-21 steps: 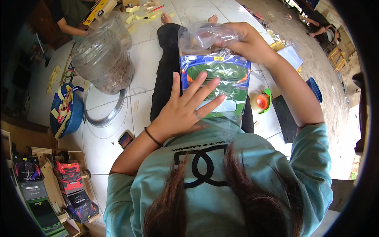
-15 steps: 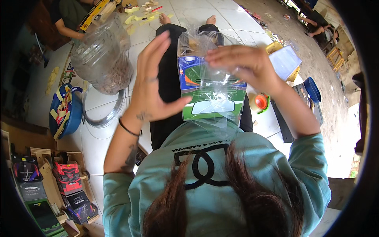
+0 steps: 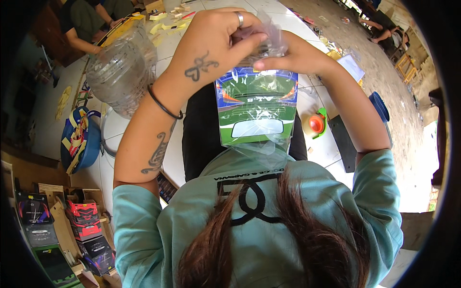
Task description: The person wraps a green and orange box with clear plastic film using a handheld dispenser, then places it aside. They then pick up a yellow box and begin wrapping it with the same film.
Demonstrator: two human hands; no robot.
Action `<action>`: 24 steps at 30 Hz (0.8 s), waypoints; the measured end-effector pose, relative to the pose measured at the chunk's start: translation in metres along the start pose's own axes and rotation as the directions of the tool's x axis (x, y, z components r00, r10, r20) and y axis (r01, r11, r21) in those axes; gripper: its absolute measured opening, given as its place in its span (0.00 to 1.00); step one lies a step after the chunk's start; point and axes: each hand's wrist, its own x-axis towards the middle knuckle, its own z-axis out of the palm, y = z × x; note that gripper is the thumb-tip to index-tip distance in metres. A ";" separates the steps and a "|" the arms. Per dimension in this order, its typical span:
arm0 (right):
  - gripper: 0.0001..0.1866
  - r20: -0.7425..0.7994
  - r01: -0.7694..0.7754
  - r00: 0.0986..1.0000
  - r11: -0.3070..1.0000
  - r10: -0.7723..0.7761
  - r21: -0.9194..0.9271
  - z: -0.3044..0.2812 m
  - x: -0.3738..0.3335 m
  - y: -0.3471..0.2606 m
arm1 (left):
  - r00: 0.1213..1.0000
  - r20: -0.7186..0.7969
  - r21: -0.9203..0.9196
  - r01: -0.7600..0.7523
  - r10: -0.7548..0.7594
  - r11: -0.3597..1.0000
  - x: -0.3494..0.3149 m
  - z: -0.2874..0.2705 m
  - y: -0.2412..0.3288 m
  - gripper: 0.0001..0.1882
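Note:
A boxy green and blue toy vehicle (image 3: 257, 103) with a white windshield-like panel rests on my lap, inside a clear plastic bag. The bag's far end (image 3: 274, 38) is bunched up above the toy. My left hand (image 3: 218, 43) is closed on that bunched plastic, thumb and fingers pinching it. Against its other side, my right hand (image 3: 300, 55) curls round the bag, thumb toward the left hand; its other fingers are partly hidden behind the plastic. The bag's near end lies loosely against my shirt.
To the left are a large clear plastic container (image 3: 117, 72) and a blue basin (image 3: 89, 146) of printed strips. Several toy vehicles (image 3: 86, 221) stand lower left. An orange tape roll (image 3: 316, 124) lies right, near a dark panel (image 3: 343, 144). Another person (image 3: 89, 21) works far left.
Both hands, apart and open around the bag before, have come together at its far end and gathered the plastic. The toy stays on my lap.

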 end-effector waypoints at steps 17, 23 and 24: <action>0.24 -0.202 0.376 0.818 0.766 -0.538 -0.521 0.050 -0.030 -0.016 | 0.988 -0.153 0.458 0.082 -0.013 0.885 -0.149 0.110 0.042 0.32; 0.26 -0.306 0.146 0.814 0.684 -0.494 -0.715 0.092 -0.047 -0.013 | 0.980 -0.193 0.502 0.060 0.044 0.863 -0.138 0.109 0.036 0.32; 0.27 -0.340 0.093 0.830 0.710 -0.443 -0.698 0.096 -0.049 -0.013 | 0.981 -0.194 0.474 0.071 0.026 0.878 -0.135 0.108 0.036 0.33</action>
